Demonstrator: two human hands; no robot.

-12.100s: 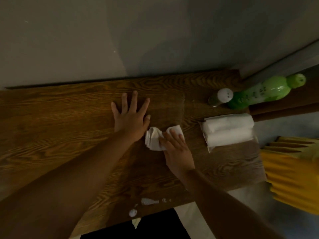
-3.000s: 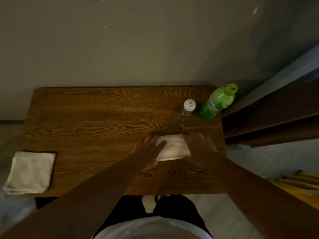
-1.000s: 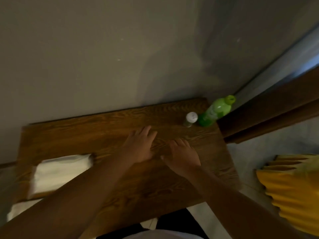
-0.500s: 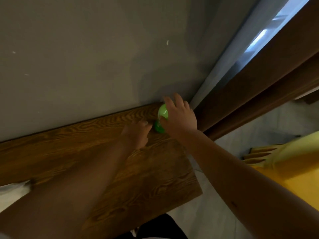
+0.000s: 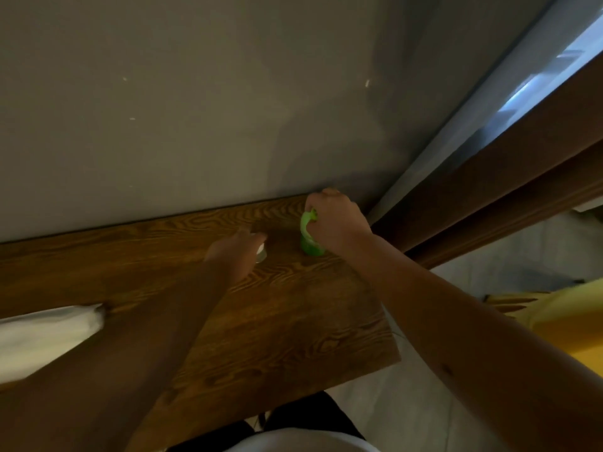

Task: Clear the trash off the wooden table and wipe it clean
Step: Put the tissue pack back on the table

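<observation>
Dim warm indoor light, cool daylight at upper right, soft shadows on wall, motion blur, wide-angle edge distortion

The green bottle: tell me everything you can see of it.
The green bottle looks like translucent bright green plastic. It stands about upright on the wooden table, at the far right corner near the wall. The right hand grips its upper part, fingers curled round it, hiding the cap. Only its left side and base show. Nothing else visibly touches it.

Probably home: wooden table (image 5: 293, 321), curtain (image 5: 473, 125)
</observation>
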